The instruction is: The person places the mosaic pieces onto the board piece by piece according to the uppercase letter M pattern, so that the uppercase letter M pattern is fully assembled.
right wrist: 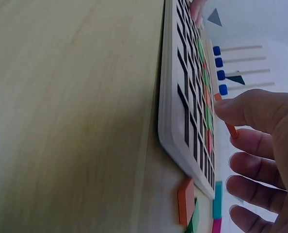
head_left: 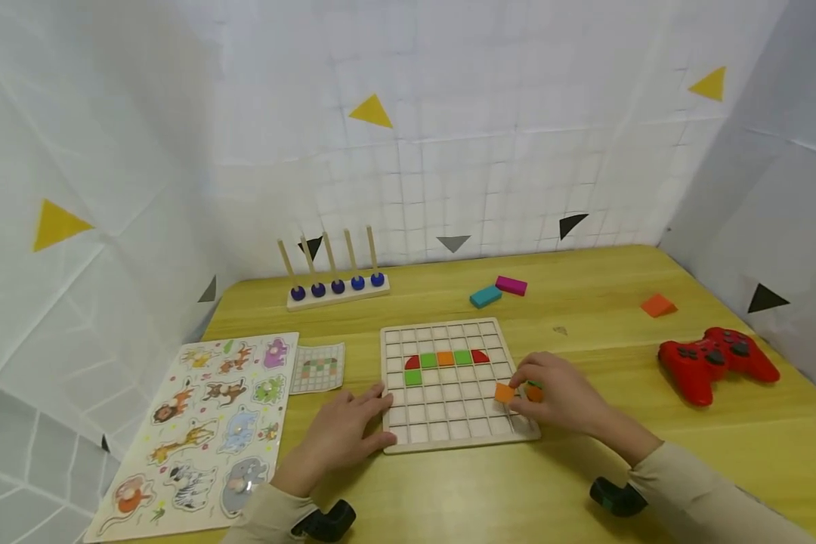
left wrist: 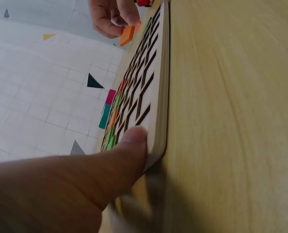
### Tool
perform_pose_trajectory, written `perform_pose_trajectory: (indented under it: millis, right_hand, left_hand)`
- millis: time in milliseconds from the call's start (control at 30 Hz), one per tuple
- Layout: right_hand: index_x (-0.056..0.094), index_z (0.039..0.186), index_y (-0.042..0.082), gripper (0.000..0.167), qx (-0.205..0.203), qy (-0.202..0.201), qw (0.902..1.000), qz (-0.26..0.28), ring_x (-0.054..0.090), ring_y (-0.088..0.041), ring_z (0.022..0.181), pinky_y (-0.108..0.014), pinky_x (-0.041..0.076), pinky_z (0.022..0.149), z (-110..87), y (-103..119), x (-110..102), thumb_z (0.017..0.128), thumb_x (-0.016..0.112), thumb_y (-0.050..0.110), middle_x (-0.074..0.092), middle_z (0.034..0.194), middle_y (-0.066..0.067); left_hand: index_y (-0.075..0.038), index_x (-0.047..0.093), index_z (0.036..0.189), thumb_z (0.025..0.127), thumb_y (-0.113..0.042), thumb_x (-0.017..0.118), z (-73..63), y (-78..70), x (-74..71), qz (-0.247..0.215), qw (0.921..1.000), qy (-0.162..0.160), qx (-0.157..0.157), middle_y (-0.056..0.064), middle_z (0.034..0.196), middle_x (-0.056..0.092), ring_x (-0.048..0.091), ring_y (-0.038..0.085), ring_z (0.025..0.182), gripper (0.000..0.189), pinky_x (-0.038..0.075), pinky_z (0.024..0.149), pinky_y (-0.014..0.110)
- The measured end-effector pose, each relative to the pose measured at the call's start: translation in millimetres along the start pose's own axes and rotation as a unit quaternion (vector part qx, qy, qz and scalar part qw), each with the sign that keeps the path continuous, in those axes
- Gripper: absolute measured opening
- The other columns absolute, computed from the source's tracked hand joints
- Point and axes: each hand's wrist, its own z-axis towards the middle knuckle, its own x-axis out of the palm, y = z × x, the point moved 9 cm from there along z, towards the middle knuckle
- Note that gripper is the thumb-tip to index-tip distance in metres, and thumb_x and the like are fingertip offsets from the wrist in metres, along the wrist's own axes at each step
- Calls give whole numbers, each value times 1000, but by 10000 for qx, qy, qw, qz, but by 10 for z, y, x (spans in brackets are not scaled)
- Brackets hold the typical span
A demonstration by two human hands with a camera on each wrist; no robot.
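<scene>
A wooden grid board (head_left: 435, 412) lies on the table, with red quarter-round tiles, green square tiles (head_left: 413, 377) and an orange square tile (head_left: 445, 359) in its upper cells. My left hand (head_left: 343, 427) rests at the board's left edge, its thumb (left wrist: 132, 138) on the rim; in the left wrist view its other fingers are hidden. Above the right side of the grid, my right hand (head_left: 554, 389) pinches an orange square tile (head_left: 504, 393) between thumb and fingertip. Beneath that hand, beside the board, lie another orange piece (right wrist: 185, 201) and a green one (right wrist: 195, 216).
A small pattern card (head_left: 317, 368) and an animal peg puzzle (head_left: 227, 446) lie to the left. Behind stands a peg rack (head_left: 340, 295) with blue beads. Teal (head_left: 486, 296) and magenta (head_left: 511, 285) blocks, an orange wedge (head_left: 659, 305) and a red game controller (head_left: 714, 363) lie farther off.
</scene>
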Motion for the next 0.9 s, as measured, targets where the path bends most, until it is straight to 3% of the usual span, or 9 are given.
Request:
perform_pose_trajectory:
  millis: [200,633,900]
  right_hand:
    - [73,84,21,18,-57,55,9999,77,60,-13,85,-34,51,76,17,70,68,73,86,26,64,90,10]
    - [78,87,17,15,-438,70,9990,63,58,-11,81,-28,49,70,149,196,162,75,84,23,63,90,7]
    - [76,87,18,17,-953,-301,9948,209,58,-9,79,-27,51,68,207,295,154,73,86,21,63,89,8]
  left_hand:
    - [-20,54,142,90,-51,65,21,-58,50,27,9999,83,59,3,154,46,51,23,96,62,38,73,32]
    - [-23,53,143,90,-53,63,30,-33,68,213,9997,104,-87,0,154,45,52,22,100,62,40,77,31]
    - [-24,52,144,90,-53,63,24,26,53,307,9992,106,-226,-1,155,44,51,21,98,62,39,76,31]
